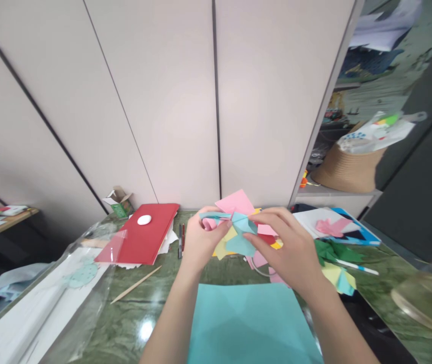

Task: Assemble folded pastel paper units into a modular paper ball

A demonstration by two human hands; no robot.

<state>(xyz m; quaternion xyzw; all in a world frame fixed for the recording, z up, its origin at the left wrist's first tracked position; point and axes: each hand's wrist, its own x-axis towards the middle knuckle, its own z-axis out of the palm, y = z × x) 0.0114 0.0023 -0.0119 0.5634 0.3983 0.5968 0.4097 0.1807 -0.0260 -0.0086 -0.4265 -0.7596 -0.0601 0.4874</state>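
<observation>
My left hand (202,240) is closed around folded light-blue paper (241,235), with thumb and fingers pinching its left part. Thumb and fingers of my right hand (289,247) grip the same paper from the right. It is held up above the table, creased, with several angled flaps. Pink paper (235,202) shows just above and behind my hands; I cannot tell whether it is attached. Yellow paper (224,244) shows beneath the blue piece. Below my hands lies a flat turquoise sheet (249,323).
A red folder (143,237) bears a white round object (144,220). Left are a wooden stick (136,284), a small green box (119,203) and clear plastic over white paper. At right lie a pink paper flower (333,227), green paper (335,251), a white marker (357,266) and a glass jar (426,301).
</observation>
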